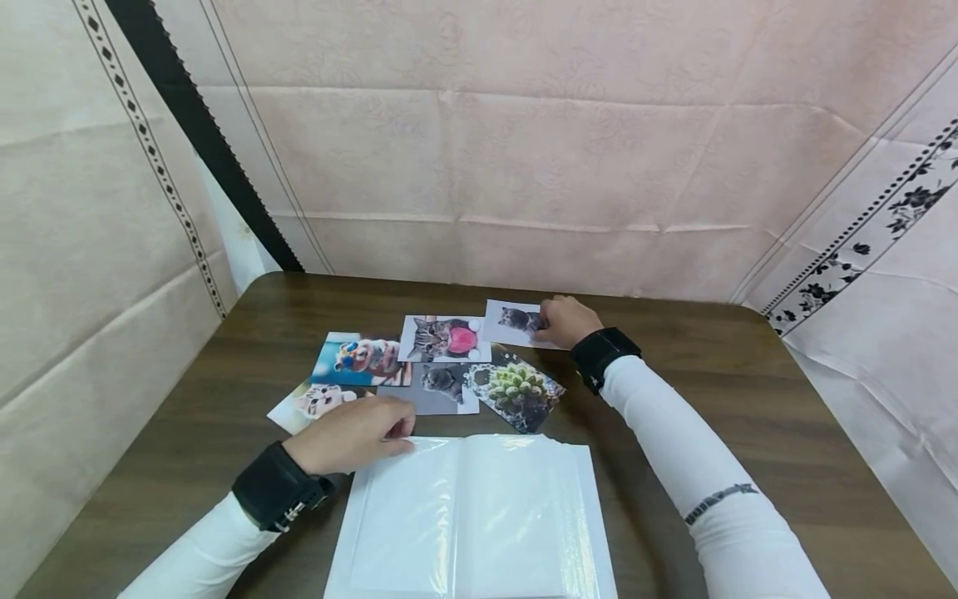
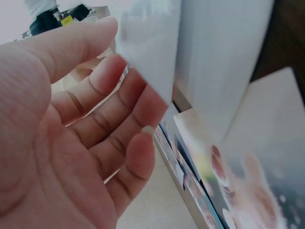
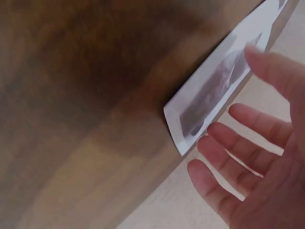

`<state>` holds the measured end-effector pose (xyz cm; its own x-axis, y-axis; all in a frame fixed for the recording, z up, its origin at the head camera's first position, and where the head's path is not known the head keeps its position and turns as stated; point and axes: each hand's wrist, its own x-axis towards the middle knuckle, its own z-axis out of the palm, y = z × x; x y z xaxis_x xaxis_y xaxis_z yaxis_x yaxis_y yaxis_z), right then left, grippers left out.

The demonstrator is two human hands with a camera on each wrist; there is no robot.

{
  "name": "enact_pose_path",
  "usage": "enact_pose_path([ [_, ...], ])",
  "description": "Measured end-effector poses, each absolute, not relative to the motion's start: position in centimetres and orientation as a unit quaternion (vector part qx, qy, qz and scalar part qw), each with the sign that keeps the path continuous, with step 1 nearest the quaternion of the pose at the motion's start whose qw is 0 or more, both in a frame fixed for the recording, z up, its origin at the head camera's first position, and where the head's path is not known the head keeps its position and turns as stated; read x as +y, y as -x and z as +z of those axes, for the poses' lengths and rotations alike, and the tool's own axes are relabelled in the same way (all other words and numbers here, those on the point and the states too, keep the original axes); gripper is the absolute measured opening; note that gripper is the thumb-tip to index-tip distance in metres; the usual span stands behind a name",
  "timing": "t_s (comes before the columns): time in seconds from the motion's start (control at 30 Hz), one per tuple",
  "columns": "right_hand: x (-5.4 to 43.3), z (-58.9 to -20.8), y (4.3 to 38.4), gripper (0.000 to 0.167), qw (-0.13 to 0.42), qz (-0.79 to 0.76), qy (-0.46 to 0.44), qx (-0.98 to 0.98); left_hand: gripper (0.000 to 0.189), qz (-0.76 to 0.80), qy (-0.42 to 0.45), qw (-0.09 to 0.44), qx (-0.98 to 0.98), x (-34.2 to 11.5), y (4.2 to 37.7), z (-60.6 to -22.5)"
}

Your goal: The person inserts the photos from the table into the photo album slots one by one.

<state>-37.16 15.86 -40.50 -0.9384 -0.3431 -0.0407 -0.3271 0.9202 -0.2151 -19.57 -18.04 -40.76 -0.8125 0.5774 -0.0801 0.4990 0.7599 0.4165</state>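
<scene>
Head view: a person's left hand (image 1: 359, 434) curls at the top left corner of an open photo album (image 1: 501, 524), thumb on the near side of a clear-sleeved page and fingers behind it, as the left wrist camera also shows. The right hand (image 1: 570, 320) reaches to the far side of the table, its relaxed fingers spread apart and its thumb over the right end of a white-bordered kitten print (image 1: 515, 319). Black wristbands (image 1: 606, 358) and white sleeves (image 1: 674, 433) cover both wrists and forearms. Just beyond the album, five more prints lie loosely overlapped: a tabby kitten with a pink-red shape (image 1: 430, 339), beside the print at the right hand; an animal in blue sunglasses (image 1: 367, 358); a grey kitten on a grey ground (image 1: 441, 381); a green succulent (image 1: 516, 384), set askew; and a pale-faced animal (image 1: 318, 401), partly hidden by the left hand. Beneath them stretches a brown wood-grain table (image 1: 703, 366), backed by creased, pale pink cloth (image 1: 524, 158) with a black floral border (image 1: 861, 241) at right.
</scene>
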Motion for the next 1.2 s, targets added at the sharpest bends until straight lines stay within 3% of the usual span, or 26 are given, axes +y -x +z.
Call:
enact_pose_path([
  [0.2,16.0,-40.4,38.4,0.071,0.087,-0.100,0.163,0.978,0.012,0.210,-0.295,0.104,0.926,-18.0,19.6,-40.5],
  [0.3,16.0,-40.6,38.9,0.080,0.114,-0.103,0.158,0.976,0.010,0.219,-0.301,0.104,0.922,-18.1,19.4,-40.6],
  [0.53,16.0,-40.9,39.6,0.093,0.141,-0.075,0.153,0.975,0.010,0.216,-0.297,0.104,0.924,-18.1,19.5,-40.7],
  [1.2,17.5,-42.6,40.1,0.111,0.100,-0.079,0.077,0.989,0.013,0.245,-0.310,0.116,0.911,-18.9,19.9,-40.9],
])
